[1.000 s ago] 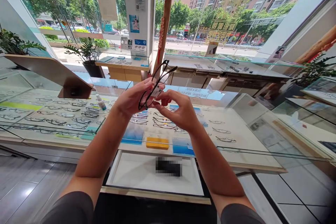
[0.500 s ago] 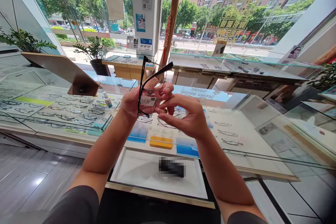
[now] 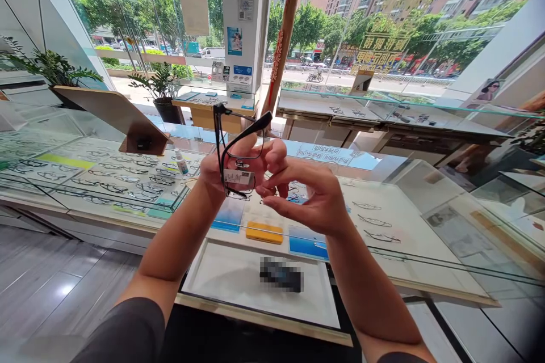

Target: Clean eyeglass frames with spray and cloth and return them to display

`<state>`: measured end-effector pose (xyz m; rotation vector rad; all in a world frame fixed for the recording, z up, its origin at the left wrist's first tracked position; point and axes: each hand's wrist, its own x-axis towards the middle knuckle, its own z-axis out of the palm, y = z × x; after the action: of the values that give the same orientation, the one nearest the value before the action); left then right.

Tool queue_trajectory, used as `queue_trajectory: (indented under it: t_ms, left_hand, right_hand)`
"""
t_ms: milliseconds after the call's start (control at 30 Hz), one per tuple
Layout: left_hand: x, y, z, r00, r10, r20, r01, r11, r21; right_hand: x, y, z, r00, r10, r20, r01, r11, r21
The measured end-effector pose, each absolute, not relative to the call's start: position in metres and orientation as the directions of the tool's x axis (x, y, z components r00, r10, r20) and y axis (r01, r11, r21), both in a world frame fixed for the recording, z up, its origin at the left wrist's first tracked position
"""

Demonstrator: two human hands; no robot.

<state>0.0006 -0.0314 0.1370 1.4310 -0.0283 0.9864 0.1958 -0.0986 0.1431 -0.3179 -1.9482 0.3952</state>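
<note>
A pair of dark-framed eyeglasses (image 3: 248, 136) is up in front of me, stood on its side with the temples toward me. A white printed label (image 3: 237, 177) hangs by one lens. My left hand (image 3: 213, 173) grips the eyeglasses from behind, its fingers curled round the far side and partly seen through the lenses. Close by on the right, my right hand (image 3: 313, 195) has thumb and forefinger drawn together beside the lower lens, near the left fingertips. Whatever lies between them cannot be made out. Below is a white tray (image 3: 221, 272) with a blurred dark object (image 3: 281, 274) on it.
Under the hands runs a glass display counter (image 3: 404, 227) with rows of eyeglasses. A yellow case (image 3: 264, 232) and blue cards (image 3: 309, 243) lie inside. A small spray bottle (image 3: 181, 161) and a tilted wooden-backed mirror or stand (image 3: 113, 116) are on the left.
The view has shifted slightly. The eyeglasses have turned a little and both temples now show apart. The right hand stays beside the lower lens.
</note>
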Motion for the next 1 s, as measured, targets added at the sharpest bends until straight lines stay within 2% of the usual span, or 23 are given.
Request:
queue_trajectory:
  t_ms: [267,433,600,733,1000]
  left_hand:
    - [0.006,-0.036,0.145,0.591,0.560,0.581,-0.594,-0.186,0.783]
    - [-0.001,-0.044,0.156,0.672,0.479,0.565,-0.551,-0.187,0.814]
    - [-0.011,-0.047,0.166,0.730,0.420,0.540,-0.463,-0.278,0.842]
    - [-0.015,-0.044,0.170,0.748,0.434,0.503,-0.378,-0.344,0.859]
    - [-0.013,-0.040,0.168,0.810,0.402,0.426,-0.313,-0.317,0.895]
  right_hand:
    - [0.197,-0.097,0.141,-0.393,0.391,0.832,0.043,0.912,-0.408]
    - [0.200,-0.098,0.145,-0.424,0.405,0.810,0.171,0.914,-0.368]
    - [0.204,-0.099,0.147,-0.427,0.407,0.808,0.283,0.908,-0.308]
    - [0.206,-0.098,0.145,-0.443,0.441,0.781,0.381,0.881,-0.281]
    - [0.210,-0.088,0.139,-0.559,0.501,0.661,0.475,0.847,-0.241]
